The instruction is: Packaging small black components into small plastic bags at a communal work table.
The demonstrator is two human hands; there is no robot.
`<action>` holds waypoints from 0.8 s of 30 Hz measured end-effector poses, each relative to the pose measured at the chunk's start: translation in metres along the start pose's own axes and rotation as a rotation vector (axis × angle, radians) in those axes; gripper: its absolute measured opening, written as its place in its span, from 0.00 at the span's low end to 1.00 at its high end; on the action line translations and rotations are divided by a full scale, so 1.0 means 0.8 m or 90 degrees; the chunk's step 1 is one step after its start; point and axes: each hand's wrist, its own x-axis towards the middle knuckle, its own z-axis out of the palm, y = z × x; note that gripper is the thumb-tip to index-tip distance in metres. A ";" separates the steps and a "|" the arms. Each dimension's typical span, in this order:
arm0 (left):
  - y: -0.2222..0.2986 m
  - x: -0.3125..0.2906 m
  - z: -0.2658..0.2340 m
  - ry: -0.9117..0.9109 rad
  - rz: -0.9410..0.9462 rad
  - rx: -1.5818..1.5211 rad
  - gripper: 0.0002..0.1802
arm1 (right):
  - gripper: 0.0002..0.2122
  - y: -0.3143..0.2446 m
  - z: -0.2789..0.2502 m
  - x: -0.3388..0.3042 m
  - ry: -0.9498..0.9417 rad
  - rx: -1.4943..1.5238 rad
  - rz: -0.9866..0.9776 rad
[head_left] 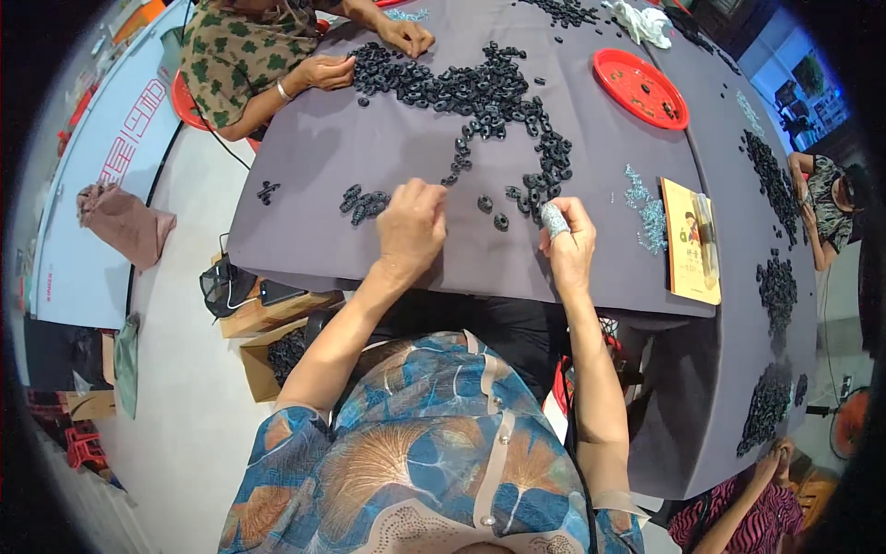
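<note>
small black pieces (498, 97) on the grey cloth (314, 203): probably light, stiff, a little slick, not fragile; best pinched singly by the outer edges. at the left hand (413, 226), fingers curled together, with any hold on a piece hidden; a thin trail (463, 164) just ahead of the fingertips, a cluster (365, 205) to the left. at the right hand (569, 242), grey wrapping (554, 219) on one digit, digits drawn close, no telling whether clamped on anything; a curving row (556, 159) just beside, two loose pieces (501, 222) between both hands.

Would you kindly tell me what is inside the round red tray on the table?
Inside the red tray are a few small pieces, some dark; whatever lies directly beneath them is covered.
</note>
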 end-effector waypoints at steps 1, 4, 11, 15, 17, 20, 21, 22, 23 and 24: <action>-0.003 0.000 -0.005 0.004 0.007 0.038 0.07 | 0.02 0.007 -0.001 -0.001 -0.003 0.001 -0.004; -0.019 -0.008 -0.009 0.006 0.021 0.066 0.07 | 0.02 0.022 -0.002 -0.003 -0.001 0.017 0.001; -0.039 -0.004 -0.006 0.023 0.061 0.097 0.05 | 0.03 0.030 0.000 -0.005 -0.003 -0.027 -0.014; -0.006 0.010 0.009 -0.010 0.107 -0.007 0.06 | 0.02 0.035 0.000 -0.005 -0.007 -0.028 -0.021; 0.009 0.016 0.022 -0.051 0.126 -0.043 0.08 | 0.02 0.037 0.000 -0.005 -0.010 -0.034 -0.020; 0.022 0.023 0.044 -0.084 0.126 -0.059 0.10 | 0.02 0.037 0.000 -0.007 -0.007 -0.058 -0.017; 0.022 0.023 0.049 -0.135 0.088 -0.042 0.10 | 0.02 0.036 0.001 -0.007 -0.007 -0.057 -0.018; 0.025 0.024 0.051 -0.188 0.052 -0.026 0.10 | 0.02 0.035 0.001 -0.008 -0.005 -0.075 -0.030; 0.026 0.025 0.051 -0.190 0.055 -0.027 0.10 | 0.03 0.035 0.002 -0.008 -0.002 -0.093 -0.042; 0.026 0.025 0.050 -0.187 0.039 -0.061 0.08 | 0.03 0.033 0.001 -0.008 -0.006 -0.102 -0.051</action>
